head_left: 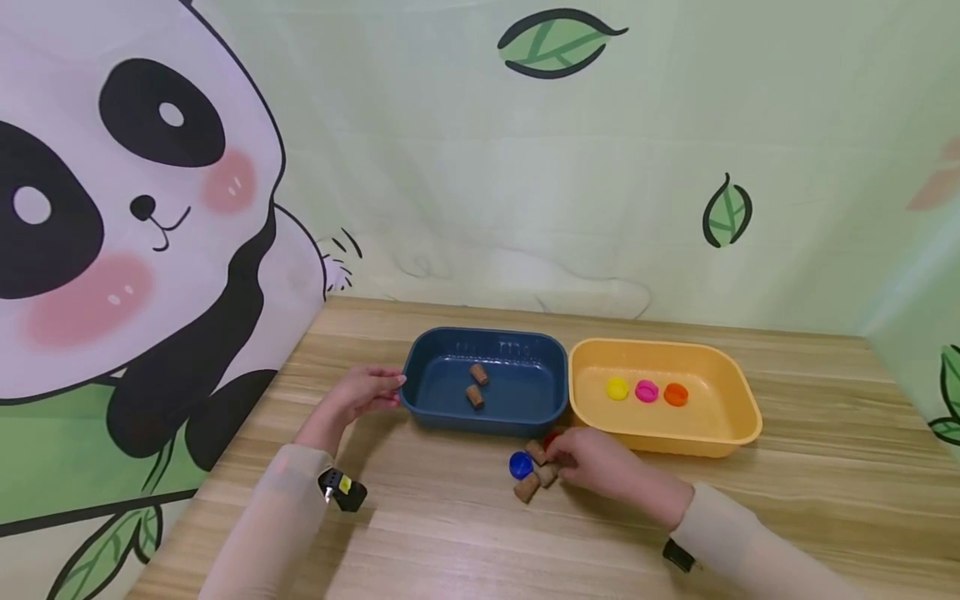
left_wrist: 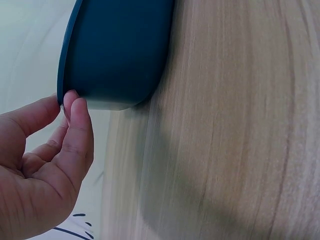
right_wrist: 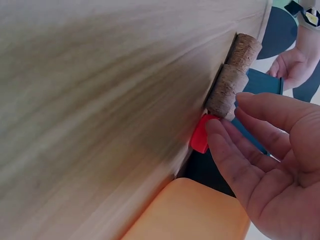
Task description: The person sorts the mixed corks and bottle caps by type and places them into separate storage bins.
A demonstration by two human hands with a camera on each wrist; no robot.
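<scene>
My left hand [head_left: 365, 392] pinches the left rim of a dark blue plastic tray [head_left: 487, 423]; in the left wrist view, thumb and fingertips [left_wrist: 79, 107] meet at that rim. Inside the tray lie two corks, a back one [head_left: 478, 374] and a front one [head_left: 475, 397]. My right hand [head_left: 600, 461] is low over the table in front of the trays, its fingers apart. One fingertip is right at a red bottle cap [right_wrist: 199, 135], another close to a cork [right_wrist: 227, 90]. Beside them are a blue bottle cap [head_left: 521, 465] and more corks, one nearest me [head_left: 527, 487].
A yellow tray [head_left: 738, 417] stands against the blue one on the right. In it lie a yellow cap [head_left: 617, 388], a pink cap [head_left: 647, 391] and an orange cap [head_left: 676, 394]. Behind the wooden table [head_left: 420, 533] hangs a printed cloth [head_left: 450, 167].
</scene>
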